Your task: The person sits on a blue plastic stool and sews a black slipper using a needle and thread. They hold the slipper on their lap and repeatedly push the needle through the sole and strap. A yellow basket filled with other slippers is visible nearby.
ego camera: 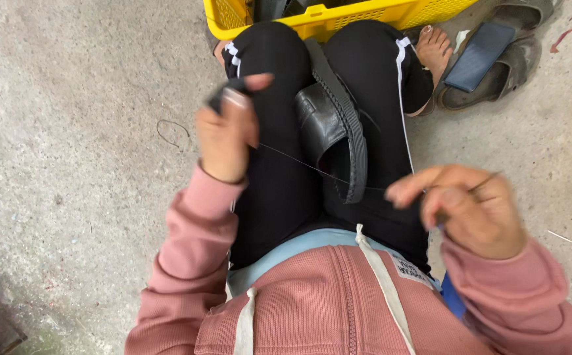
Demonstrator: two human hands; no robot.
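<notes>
Left hand (225, 131): raised over left knee, fingers curled shut round a small dark object (223, 97) w/ a pale band; can't tell what it is. Thumb sticks up past it.
Right hand (473, 210): near right, fingers loosely curled, pinching a thin dark tool (486, 181) (needle or awl, too blurred to say) between thumb & forefinger.
Thread (312, 167): thin dark line, taut, runs from left hand across the lap towards right hand, passing the shoe's edge.
Shoe (332, 131): black leather slip-on w/ ribbed sole, wedged sideways between the thighs, opening facing near-left. Held by the legs only, neither hand on it.
Legs: black trousers w/ white side stripe, knees up; bare foot (434, 47) at far right.
Crate (338, 14): yellow plastic, far edge, just beyond knees.
Sandals (503, 62): grey pair on concrete floor (69, 164), far right, w/ a dark phone (480, 56) lying on top.
Loose bit: curl of thread (171, 131) on floor, left of left hand.
Risk 1: thread is tight, so a harder tug w/ either hand could snap it or tear the stitch hole, I'd judge.
Risk 2: shoe only clamped by thighs; if legs relax it could slip & twist.
Risk 3: pointed tool close to right fingertips; a slip under tension could prick them.
Risk 4: slack thread may snag on the sole ribs.
</notes>
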